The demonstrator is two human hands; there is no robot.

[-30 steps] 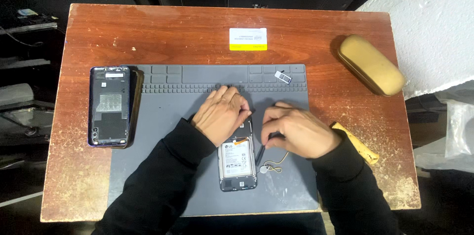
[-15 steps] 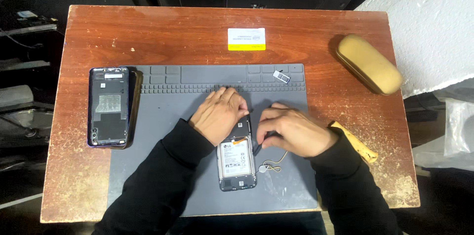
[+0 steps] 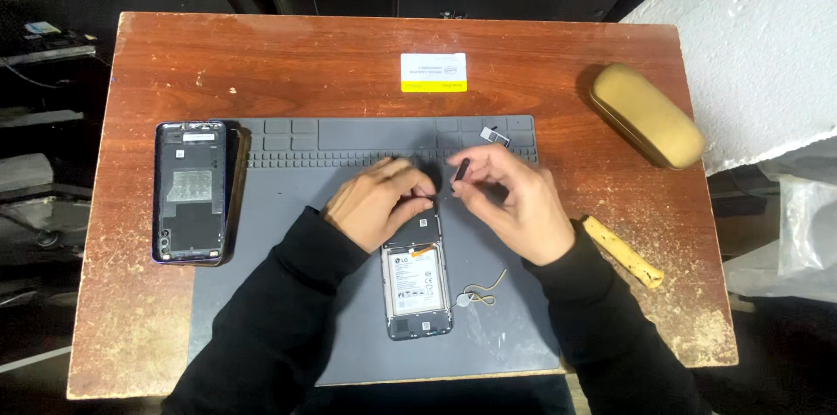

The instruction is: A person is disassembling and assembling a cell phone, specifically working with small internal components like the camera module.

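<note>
Opened phone lies lengthwise, running away from the person on the grey mat.
Left hand pins its far end; right hand, just right, pinches a small dark part lifted clear of it.

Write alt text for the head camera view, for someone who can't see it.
Left hand steadies an opened phone on a grey mat; right hand pinches a small dark part. A back cover lies left, a tan case right.
</note>
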